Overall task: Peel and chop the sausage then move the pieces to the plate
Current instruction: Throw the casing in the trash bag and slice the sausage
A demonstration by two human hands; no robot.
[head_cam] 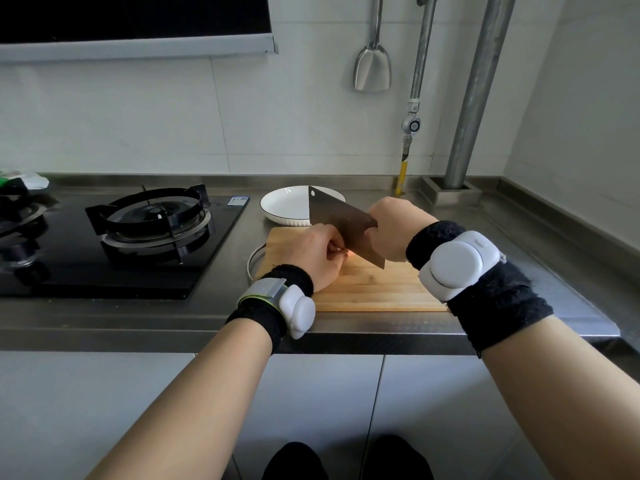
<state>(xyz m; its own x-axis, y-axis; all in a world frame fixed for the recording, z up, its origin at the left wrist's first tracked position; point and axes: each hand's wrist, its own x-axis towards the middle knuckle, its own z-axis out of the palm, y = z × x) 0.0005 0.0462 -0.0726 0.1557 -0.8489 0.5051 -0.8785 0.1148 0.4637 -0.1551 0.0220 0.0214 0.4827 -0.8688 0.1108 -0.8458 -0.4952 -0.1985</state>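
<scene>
A wooden cutting board (pixel 374 289) lies on the steel counter. My left hand (pixel 313 256) curls over the sausage (pixel 347 255) on the board; only a small pinkish bit shows beside my fingers. My right hand (pixel 394 230) grips the handle of a cleaver (pixel 341 221), whose broad dark blade stands on edge right next to my left fingers, its lower edge near the board. A white plate (pixel 287 206) with a dark rim sits just behind the board, holding nothing I can see.
A black gas stove (pixel 152 220) with a burner grate fills the counter to the left. A round metal ring (pixel 254 261) peeks out by the board's left edge. A steel spatula (pixel 372 64) and pipes (pixel 474 98) stand at the back wall.
</scene>
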